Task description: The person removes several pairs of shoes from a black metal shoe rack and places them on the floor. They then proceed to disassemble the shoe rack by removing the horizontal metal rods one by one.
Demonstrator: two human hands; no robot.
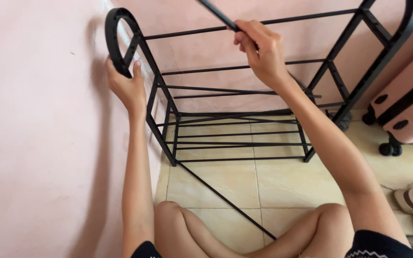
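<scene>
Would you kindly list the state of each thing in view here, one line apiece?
Black metal rack: upright against the pink wall, shelves bare, several rails fitted.
Loose black rod: lifted, tilted, gripped by right hand.
Left hand: gripping the rack's rounded end frame.
Second rod: lying on the tiled floor.
Pink suitcase: closed.

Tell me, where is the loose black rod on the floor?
The rod lies slanted on the tiles, from the rack's front-left foot toward the person's knees, centre of the head view.
</scene>
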